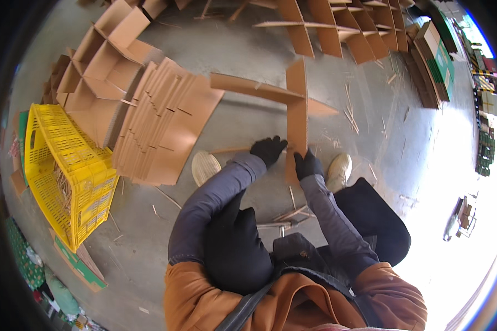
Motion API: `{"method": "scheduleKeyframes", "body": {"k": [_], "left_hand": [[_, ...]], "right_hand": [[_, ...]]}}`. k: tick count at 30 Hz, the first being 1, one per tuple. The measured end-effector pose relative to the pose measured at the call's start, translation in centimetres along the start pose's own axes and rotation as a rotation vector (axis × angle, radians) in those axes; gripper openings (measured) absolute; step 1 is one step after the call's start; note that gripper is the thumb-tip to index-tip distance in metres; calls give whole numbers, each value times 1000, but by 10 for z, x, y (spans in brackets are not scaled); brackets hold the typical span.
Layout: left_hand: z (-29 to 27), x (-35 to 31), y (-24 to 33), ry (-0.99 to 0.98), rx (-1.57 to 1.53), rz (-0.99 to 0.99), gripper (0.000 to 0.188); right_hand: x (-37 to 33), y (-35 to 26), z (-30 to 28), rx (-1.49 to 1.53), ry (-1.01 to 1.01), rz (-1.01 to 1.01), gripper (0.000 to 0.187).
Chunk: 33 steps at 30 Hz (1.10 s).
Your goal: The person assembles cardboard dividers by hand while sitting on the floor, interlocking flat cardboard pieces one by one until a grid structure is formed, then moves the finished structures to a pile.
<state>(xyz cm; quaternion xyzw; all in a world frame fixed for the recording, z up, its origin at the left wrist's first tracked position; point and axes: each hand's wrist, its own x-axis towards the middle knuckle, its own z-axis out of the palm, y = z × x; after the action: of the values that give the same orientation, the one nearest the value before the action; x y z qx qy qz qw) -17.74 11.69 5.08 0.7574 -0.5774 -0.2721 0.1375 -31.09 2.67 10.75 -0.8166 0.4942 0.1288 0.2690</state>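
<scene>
Two long cardboard divider strips are joined crosswise in front of me. One, the lengthwise cardboard strip (297, 118), runs from far to near; the crosswise cardboard strip (248, 87) passes through it near its far end. My right hand (309, 165), in a black glove, is closed on the near end of the lengthwise strip, its thumb at the edge. My left hand (269, 151), also black-gloved, is at that strip's left edge with fingers curled. A thin brown piece (229, 149) sticks out left from beside it; whether that hand holds it, I cannot tell.
A stack of slotted cardboard sheets (165, 121) leans at the left, beside a yellow plastic crate (74, 176) holding scraps. Assembled cardboard grids (337, 27) stand at the far side. Flattened cartons (433, 63) are at the far right. Cardboard slivers (350, 113) litter the floor.
</scene>
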Motion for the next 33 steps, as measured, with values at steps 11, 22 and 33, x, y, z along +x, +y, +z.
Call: {"method": "scheduleKeyframes", "body": {"k": [11,22,33], "left_hand": [[-7,-8,-1,-30,-23,6,31],[-70,-68,-111,1022,-76,-530,44],[-96,-151,-166,1010,-146,-502,22]], "right_hand": [[-2,4,8,24,-20,18,42],[39,67,8,-157,-20,225,48],[23,-11,-24,369,228,-268,36]]}}
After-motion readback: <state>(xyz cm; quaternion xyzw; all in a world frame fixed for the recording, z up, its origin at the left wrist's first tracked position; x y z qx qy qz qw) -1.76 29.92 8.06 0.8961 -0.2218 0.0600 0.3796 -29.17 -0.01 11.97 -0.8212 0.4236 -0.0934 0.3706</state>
